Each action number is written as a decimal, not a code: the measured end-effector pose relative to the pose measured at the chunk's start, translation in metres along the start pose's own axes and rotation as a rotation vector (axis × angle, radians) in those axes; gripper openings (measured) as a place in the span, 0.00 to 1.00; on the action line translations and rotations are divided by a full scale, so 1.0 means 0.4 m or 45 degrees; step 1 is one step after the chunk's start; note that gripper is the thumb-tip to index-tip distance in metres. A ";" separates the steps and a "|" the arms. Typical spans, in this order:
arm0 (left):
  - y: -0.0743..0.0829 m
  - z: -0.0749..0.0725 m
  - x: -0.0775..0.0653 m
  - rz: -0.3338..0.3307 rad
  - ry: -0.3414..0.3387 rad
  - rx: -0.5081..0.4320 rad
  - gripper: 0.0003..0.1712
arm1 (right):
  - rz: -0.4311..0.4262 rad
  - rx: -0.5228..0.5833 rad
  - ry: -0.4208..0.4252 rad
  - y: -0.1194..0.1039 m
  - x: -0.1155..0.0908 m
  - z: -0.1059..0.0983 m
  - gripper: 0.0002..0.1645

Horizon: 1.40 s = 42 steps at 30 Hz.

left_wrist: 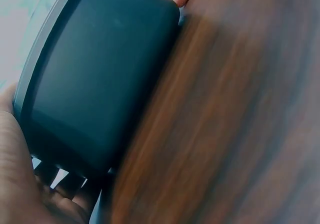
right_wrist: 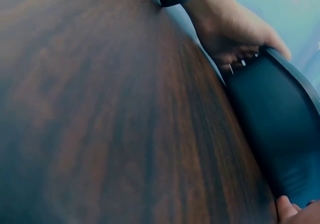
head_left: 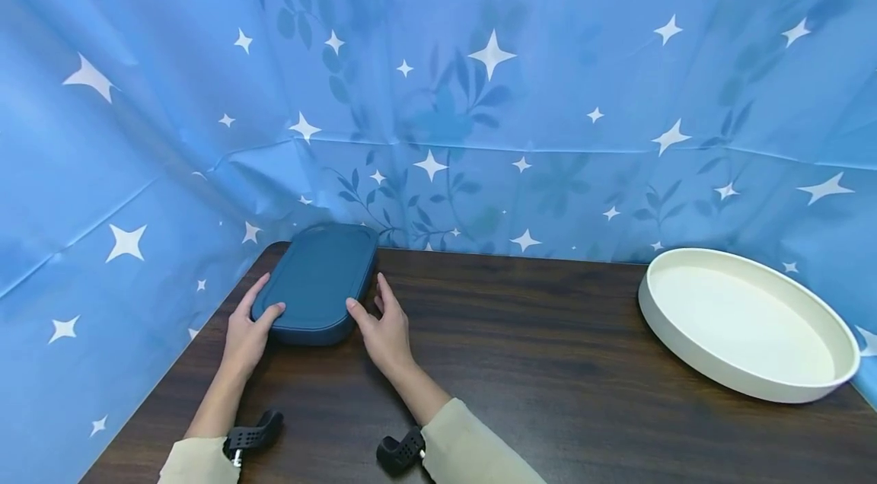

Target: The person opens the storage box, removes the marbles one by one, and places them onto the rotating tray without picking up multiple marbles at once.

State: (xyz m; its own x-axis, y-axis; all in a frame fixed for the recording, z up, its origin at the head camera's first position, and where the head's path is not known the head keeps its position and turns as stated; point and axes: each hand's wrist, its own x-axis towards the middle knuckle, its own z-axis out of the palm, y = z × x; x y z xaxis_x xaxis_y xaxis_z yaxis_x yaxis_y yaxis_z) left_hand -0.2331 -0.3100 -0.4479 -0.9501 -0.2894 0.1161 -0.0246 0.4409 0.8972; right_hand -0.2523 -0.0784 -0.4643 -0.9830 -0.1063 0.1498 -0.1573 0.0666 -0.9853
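Note:
A dark blue rounded box with a flat lid [head_left: 318, 278] is at the table's back left corner in the head view. My left hand [head_left: 247, 339] grips its near left corner, thumb over the lid's edge and fingers along the side. At the near right corner my right hand [head_left: 387, 332] holds it, thumb at the lid's rim, other fingers by the right side. The left wrist view shows the box's near wall [left_wrist: 105, 78] close over the wood, with left fingers [left_wrist: 65, 204] curled behind the corner. Only right fingertips [right_wrist: 287, 209] show in the right wrist view.
On the right of the dark wooden table [head_left: 534, 362] lies a large round cream tray [head_left: 747, 316] with a raised rim. A blue star-patterned curtain [head_left: 479, 111] hangs along the back and left edges. Black bands [head_left: 253, 434] are on both wrists.

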 end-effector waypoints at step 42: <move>0.116 0.272 -0.118 0.049 -0.032 -0.052 0.35 | -0.046 -0.129 0.156 0.014 -0.070 -0.254 0.35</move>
State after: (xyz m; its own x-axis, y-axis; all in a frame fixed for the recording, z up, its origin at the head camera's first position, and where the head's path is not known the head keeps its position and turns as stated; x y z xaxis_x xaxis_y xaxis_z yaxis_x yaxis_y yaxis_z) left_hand -0.2233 -0.1834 -0.4580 -0.9576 -0.2514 0.1405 0.0241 0.4163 0.9089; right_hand -0.2353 0.0257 -0.4656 -0.9797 0.0112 0.2003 -0.1957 0.1655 -0.9666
